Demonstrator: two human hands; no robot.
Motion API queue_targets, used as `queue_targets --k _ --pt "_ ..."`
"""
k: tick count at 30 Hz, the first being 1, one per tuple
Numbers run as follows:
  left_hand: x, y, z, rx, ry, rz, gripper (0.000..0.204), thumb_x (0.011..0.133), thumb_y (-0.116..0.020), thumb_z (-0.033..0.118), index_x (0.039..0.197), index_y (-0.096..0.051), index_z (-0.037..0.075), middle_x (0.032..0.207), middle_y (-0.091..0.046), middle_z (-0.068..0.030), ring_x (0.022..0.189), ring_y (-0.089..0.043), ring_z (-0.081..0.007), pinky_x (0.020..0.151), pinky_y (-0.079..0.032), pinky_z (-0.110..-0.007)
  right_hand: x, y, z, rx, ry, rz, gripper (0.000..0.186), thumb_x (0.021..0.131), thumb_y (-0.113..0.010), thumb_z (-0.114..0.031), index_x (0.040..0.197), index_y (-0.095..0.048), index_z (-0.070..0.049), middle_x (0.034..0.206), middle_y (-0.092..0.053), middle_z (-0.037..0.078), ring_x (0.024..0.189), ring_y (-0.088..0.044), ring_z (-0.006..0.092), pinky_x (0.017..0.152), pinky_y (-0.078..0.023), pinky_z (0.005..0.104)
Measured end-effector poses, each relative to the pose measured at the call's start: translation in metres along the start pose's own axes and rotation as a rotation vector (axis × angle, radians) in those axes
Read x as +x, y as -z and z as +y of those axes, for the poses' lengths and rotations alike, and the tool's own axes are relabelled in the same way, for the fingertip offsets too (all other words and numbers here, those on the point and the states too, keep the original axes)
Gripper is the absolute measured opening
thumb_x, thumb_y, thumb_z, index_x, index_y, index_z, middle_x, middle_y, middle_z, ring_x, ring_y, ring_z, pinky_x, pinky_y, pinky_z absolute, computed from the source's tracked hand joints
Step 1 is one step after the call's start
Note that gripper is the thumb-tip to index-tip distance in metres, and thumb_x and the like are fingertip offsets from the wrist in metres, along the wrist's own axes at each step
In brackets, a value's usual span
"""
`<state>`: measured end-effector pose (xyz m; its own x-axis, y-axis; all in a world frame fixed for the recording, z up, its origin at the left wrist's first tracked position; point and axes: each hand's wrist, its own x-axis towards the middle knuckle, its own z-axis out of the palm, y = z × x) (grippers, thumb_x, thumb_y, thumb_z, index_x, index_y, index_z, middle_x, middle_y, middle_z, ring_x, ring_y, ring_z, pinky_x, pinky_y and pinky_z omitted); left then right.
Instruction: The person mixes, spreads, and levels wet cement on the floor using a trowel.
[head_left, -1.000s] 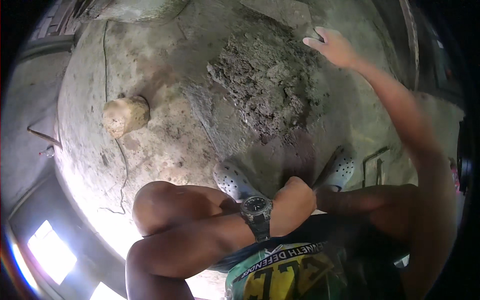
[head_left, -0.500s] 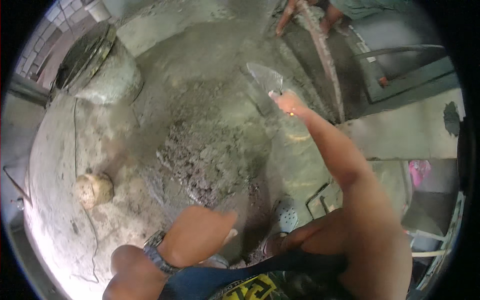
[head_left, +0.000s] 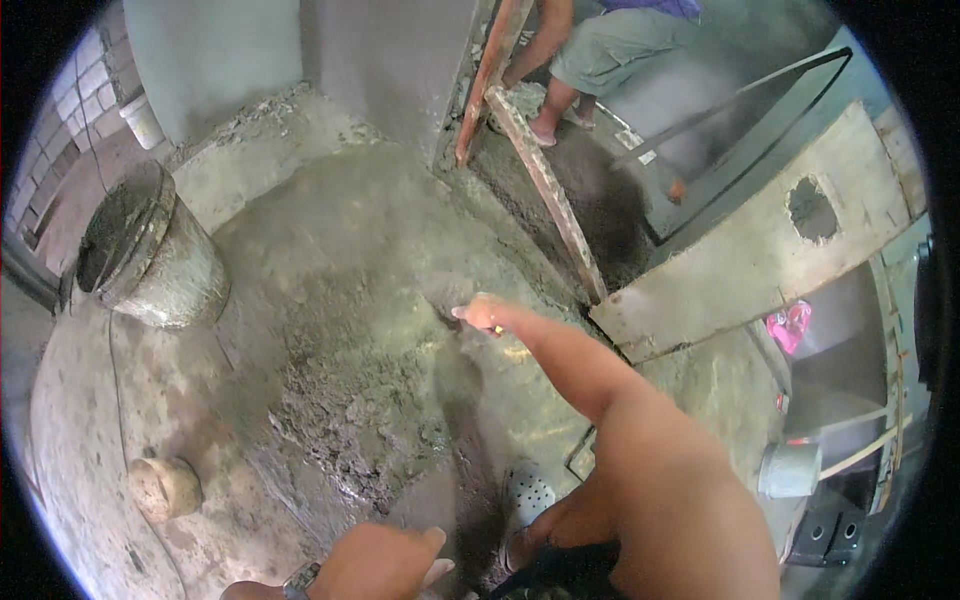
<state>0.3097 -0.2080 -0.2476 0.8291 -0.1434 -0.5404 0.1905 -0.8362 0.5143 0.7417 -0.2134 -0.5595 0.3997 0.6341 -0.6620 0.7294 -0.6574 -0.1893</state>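
My right hand (head_left: 485, 312) reaches out over the wet cement floor with its fingers closed round a trowel. The trowel's blade is mostly lost in blur now; it showed plainly a moment ago. My left hand (head_left: 385, 562), a watch (head_left: 300, 580) at its wrist, is low in the picture with curled fingers. A smooth grey flat shape shows just beyond it; I cannot make out whether the hand grips it. Between and left of my hands lies a lumpy heap of wet mortar (head_left: 345, 415). Smoother, wet cement (head_left: 330, 225) spreads beyond the heap.
A mortar-caked bucket (head_left: 180, 265) stands at left, near a round pale block (head_left: 165, 490) and a cable. A co-worker (head_left: 620, 50) is at far right behind wooden battens (head_left: 550, 185). A board with a hole (head_left: 740, 260) and a grey pail (head_left: 790, 470) are at right.
The view has tilted upward, showing more wall and the co-worker. My right hand with the trowel has come down and left, nearer the heap; the blade no longer shows clearly.
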Motion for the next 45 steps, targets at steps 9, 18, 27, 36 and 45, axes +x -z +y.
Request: queue_targets --k 9,18,27,36,45 --pt "-0.003 -0.022 -0.013 -0.142 -0.018 0.048 0.035 0.098 -0.064 0.035 0.112 -0.073 0.004 0.108 -0.073 -0.0226 0.096 -0.07 -0.0436 0.086 -0.052 -0.054 -0.014 0.002 0.003 0.137 0.127 -0.063 0.076 0.101 -0.045 -0.068 0.072 -0.069 -0.002 0.056 -0.06 0.011 0.058 -0.064 0.0258 0.061 -0.051 0.0465" --pt "-0.008 -0.021 -0.015 -0.123 -0.062 0.028 0.025 0.099 -0.061 0.022 0.115 -0.066 0.004 0.097 -0.073 -0.0227 0.096 -0.07 -0.0433 0.083 -0.053 -0.055 -0.064 0.059 0.06 0.279 -0.117 -0.402 0.059 0.089 -0.07 -0.069 0.092 -0.071 -0.01 0.067 -0.048 -0.002 0.057 -0.046 0.0147 0.051 -0.039 0.0359" --pt "-0.003 -0.044 -0.013 -0.068 -0.186 0.06 0.03 0.1 -0.06 0.039 0.102 -0.061 0.009 0.064 -0.065 -0.016 0.06 -0.068 -0.0415 0.054 -0.053 -0.054 -0.068 0.05 0.096 0.305 -0.236 -0.341 0.059 0.086 -0.077 -0.065 0.092 -0.072 -0.006 0.068 -0.051 0.001 0.056 -0.045 0.0145 0.052 -0.035 0.0346" --pt "0.0 -0.063 -0.019 -0.241 -0.242 0.288 0.017 0.093 -0.059 0.017 0.1 -0.063 0.002 0.072 -0.068 -0.0181 0.068 -0.072 -0.0383 0.057 -0.056 -0.05 -0.083 0.049 0.111 0.143 -0.206 -0.284 0.059 0.089 -0.073 -0.063 0.089 -0.072 -0.003 0.059 -0.054 0.003 0.049 -0.051 0.0166 0.049 -0.038 0.0353" --pt "-0.002 -0.061 -0.017 -0.254 -0.267 0.272 0.019 0.09 -0.06 0.018 0.091 -0.065 0.0 0.068 -0.068 -0.0199 0.068 -0.072 -0.0394 0.06 -0.056 -0.05 -0.08 0.042 0.107 0.125 -0.259 -0.235 0.06 0.088 -0.074 -0.063 0.087 -0.07 -0.004 0.058 -0.053 0.002 0.047 -0.052 0.0168 0.046 -0.04 0.0365"
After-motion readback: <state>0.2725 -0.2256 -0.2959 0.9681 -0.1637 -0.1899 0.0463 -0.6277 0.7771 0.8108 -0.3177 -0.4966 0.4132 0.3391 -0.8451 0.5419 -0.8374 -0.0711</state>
